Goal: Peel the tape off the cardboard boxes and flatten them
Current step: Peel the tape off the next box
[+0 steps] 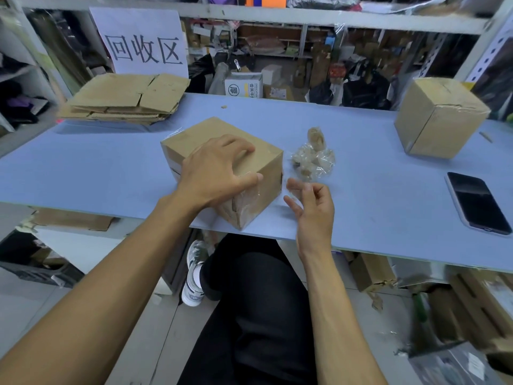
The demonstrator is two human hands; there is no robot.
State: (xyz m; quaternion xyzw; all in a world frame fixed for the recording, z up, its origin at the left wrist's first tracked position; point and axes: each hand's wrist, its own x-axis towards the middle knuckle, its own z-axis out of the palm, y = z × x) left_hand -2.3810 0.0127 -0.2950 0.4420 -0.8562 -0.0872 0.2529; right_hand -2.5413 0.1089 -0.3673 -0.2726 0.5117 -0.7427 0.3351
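While pressing flat on top of the taped box [222,165] at the table's [83,168] near edge, left hand [213,173] steadies with spread fingers, gripping nothing. Right hand [312,209] hovers just beside the box's right face, loosely curled, seemingly empty, nearer the clear tape [247,207] wrapping the near corner. Peeled tape wad [312,157] behind.

Matt brown cardboard box [222,151] under glossy clear tape, crinkled shiny tape wad [312,159], smooth matt blue tabletop [361,195]
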